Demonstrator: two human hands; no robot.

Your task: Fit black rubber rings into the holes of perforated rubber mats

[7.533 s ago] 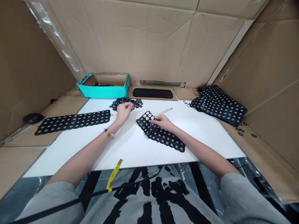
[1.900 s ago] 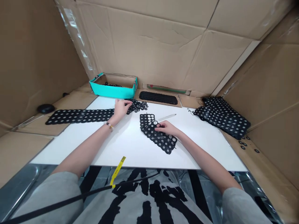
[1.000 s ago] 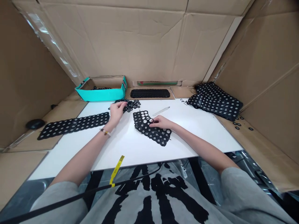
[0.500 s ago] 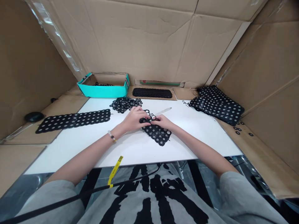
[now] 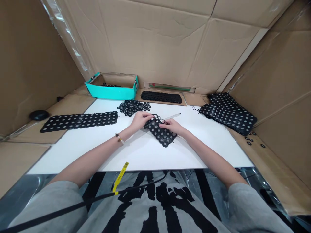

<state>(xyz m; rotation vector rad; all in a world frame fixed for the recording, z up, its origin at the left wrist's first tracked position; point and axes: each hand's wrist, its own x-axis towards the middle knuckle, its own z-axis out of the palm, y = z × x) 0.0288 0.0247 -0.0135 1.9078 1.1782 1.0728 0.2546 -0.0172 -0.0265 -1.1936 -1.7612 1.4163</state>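
Between my hands lies a small black mesh piece (image 5: 163,135) of joined rings, with looser rings along its far edge. My left hand (image 5: 140,120) pinches at the far left corner of the piece, by a loose black ring (image 5: 155,116); whether the fingertips hold that ring or the mesh edge is too small to tell. My right hand (image 5: 173,126) grips the right far edge of the mesh, thumb on top. Just beyond the mesh lies a thin white crochet hook or pen (image 5: 173,115), its dark tip pointing right. A heap of loose black rings (image 5: 132,107) sits behind my left hand.
A long black ring strip (image 5: 80,121) lies at left, near a black rounded object (image 5: 39,115). At the back stand a turquoise box (image 5: 111,93) holding rings and a folded black strip (image 5: 161,96). Black mesh pieces (image 5: 229,110) pile at right. Cardboard walls (image 5: 155,42) enclose the white board (image 5: 136,158).
My left hand has drawn back from over the mesh to its far left corner, uncovering more of the piece. My right hand keeps its grip. The view has shifted slightly.
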